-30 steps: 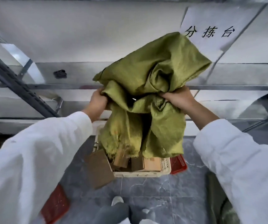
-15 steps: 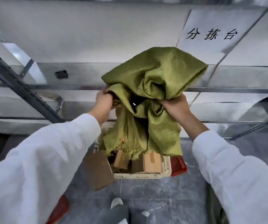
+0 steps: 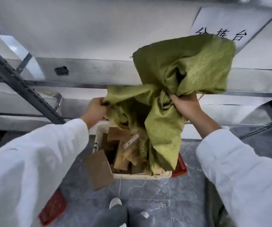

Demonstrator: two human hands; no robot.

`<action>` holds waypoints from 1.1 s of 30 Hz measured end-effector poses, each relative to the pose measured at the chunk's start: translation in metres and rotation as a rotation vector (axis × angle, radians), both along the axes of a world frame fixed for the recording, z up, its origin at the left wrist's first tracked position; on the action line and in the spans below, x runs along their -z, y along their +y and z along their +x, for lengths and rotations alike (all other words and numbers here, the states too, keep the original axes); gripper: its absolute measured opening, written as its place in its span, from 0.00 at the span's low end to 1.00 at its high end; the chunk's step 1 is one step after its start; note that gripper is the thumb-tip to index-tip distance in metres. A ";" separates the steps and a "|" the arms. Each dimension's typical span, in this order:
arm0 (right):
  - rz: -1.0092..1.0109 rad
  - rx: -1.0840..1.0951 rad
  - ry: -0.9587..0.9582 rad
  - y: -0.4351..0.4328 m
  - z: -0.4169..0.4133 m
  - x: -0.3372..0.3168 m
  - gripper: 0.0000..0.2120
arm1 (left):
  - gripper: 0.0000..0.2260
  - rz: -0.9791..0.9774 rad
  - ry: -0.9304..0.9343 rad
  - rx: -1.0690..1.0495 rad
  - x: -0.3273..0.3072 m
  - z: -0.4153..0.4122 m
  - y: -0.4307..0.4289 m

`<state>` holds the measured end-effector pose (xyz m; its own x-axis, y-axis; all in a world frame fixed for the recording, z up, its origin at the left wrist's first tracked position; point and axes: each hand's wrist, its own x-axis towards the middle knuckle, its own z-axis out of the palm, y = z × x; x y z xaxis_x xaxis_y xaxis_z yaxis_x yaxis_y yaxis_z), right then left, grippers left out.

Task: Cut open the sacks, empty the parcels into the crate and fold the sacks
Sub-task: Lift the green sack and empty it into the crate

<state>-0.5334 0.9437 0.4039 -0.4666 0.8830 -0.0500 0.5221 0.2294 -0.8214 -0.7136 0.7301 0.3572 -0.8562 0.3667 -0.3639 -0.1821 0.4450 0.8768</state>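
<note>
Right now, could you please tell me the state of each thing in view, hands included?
Green sack: crumpled, held upended over the crate, its lower end hanging into it.
Left hand: grips the sack's left edge.
Right hand: grips a bunch of the sack's middle.
Cream crate: on the floor, holding jumbled cardboard parcels.
Flat brown parcel: tilted at the crate's near left corner, sticking out past the rim.
</note>
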 end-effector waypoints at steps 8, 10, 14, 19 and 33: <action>0.052 -0.125 -0.033 0.003 0.004 -0.022 0.28 | 0.03 -0.058 0.115 -0.075 -0.009 -0.019 -0.007; 0.055 -0.126 0.016 0.006 0.009 -0.027 0.25 | 0.07 -0.200 0.116 0.123 -0.001 -0.025 -0.022; 0.077 -0.213 0.022 -0.001 0.014 -0.045 0.26 | 0.21 -0.186 0.044 0.363 -0.020 -0.001 -0.025; 0.013 -0.363 0.037 -0.012 0.028 -0.070 0.30 | 0.27 0.262 0.085 0.176 -0.093 0.035 0.001; 0.246 -0.636 0.191 -0.048 0.116 -0.194 0.26 | 0.20 0.557 0.125 0.089 -0.187 0.133 -0.029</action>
